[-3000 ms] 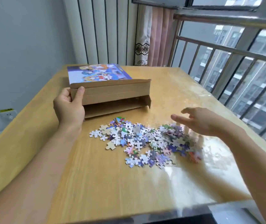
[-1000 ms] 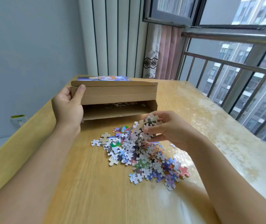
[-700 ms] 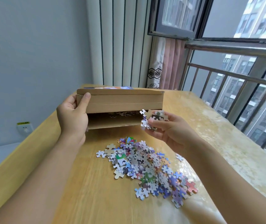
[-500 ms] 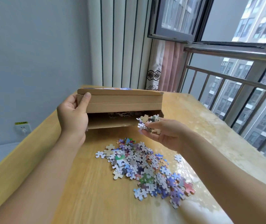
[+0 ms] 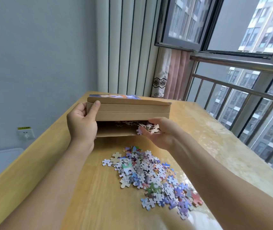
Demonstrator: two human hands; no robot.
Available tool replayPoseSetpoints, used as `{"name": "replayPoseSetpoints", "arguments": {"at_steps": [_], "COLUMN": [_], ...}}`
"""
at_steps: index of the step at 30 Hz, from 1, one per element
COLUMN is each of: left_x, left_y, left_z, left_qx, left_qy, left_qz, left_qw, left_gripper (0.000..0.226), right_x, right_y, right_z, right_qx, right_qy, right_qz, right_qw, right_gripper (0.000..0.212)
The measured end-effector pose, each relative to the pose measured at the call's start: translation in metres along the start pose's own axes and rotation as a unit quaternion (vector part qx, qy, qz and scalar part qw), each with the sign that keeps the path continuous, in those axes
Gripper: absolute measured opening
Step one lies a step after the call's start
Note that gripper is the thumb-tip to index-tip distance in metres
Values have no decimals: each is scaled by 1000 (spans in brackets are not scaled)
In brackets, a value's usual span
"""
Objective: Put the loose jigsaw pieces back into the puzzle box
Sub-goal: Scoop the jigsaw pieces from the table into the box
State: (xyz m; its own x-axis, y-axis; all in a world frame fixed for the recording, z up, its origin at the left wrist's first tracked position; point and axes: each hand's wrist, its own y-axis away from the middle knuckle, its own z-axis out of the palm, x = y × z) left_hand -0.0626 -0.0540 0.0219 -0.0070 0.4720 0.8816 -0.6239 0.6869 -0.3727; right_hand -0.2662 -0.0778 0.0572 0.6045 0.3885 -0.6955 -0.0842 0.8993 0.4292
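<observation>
- Wooden surface (image 5: 89,193) fills the lower frame, its right side under a glossy clear sheet; a railed window takes the upper right and one wall socket (image 5: 26,133) sits at the left edge.
- One puzzle box (image 5: 129,112) lies at frame centre, its brown flap lifted so the opening faces the viewer; a few pieces show inside.
- Left hand (image 5: 82,125) holds the box's left end, thumb curled over the flap's front, so its grip is closed on the box.
- Right hand (image 5: 161,133) is at the right end of the opening, palm up, fingers curled loosely around one small handful of pieces (image 5: 148,127); too many to count.
- One loose pile of jigsaw pieces (image 5: 152,178) sprawls below centre toward the lower right, dozens of them, beyond an exact count.
</observation>
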Motion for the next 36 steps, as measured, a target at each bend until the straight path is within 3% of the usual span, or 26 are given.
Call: {"name": "replayPoseSetpoints", "arguments": {"at_steps": [3, 5, 7, 10, 12, 14, 16, 18, 22, 24, 28, 31, 33, 36], "left_x": [0, -1, -1, 0, 1, 3, 4, 2, 0, 1, 3, 7, 12, 15], "left_y": [1, 2, 3, 4, 5, 6, 6, 5, 3, 3, 1, 1, 2, 3], "left_z": [1, 1, 0, 0, 1, 2, 2, 2, 1, 2, 1, 1, 1, 2], "left_qx": [-5, -6, -8, -10, -10, -10, -12, -12, -7, -4, 9, 10, 9, 9], "left_qy": [-2, -8, -11, -24, -31, -32, -29, -25, -17, -11, -8, -10, -11, -10], "left_qz": [1, 1, 1, 4, 7, 9, 10, 11, 11, 12, 9, 2, -5, -15], "left_qw": [1000, 1000, 1000, 1000, 999, 999, 999, 1000, 1000, 1000, 1000, 1000, 1000, 1000], "left_gripper": [12, 12, 13, 16, 18, 17, 16, 16, 15, 15, 14, 15, 15, 18], "right_x": [3, 5, 13, 18, 17, 15, 16, 14, 8, 6, 2, 10, 15, 13], "right_y": [1, -7, -16, -32, -34, -34, -39, -42, -36, -30, -9, -11, -22, -36], "right_z": [8, 12, 14, 7, 1, -4, -13, -22, -36, -43, -51, -45, -39, -31], "right_qx": [-12, -2, 11, 37, 35, 4, 10, 36, 38, 28, 3, -43, -50, -57], "right_qy": [31, 34, 68, 117, 123, 208, 329, 452, 670, 720, 735, 781, 799, 793], "right_qz": [-9, 17, -29, -102, -115, -144, -176, -213, -297, -367, -505, -523, -520, -521], "right_qw": [999, 999, 997, 987, 985, 968, 928, 865, 679, 589, 453, 339, 297, 311], "right_gripper": [32, 41, 38, 16, 24, 30, 27, 30, 38, 35, 37, 34, 33, 47]}}
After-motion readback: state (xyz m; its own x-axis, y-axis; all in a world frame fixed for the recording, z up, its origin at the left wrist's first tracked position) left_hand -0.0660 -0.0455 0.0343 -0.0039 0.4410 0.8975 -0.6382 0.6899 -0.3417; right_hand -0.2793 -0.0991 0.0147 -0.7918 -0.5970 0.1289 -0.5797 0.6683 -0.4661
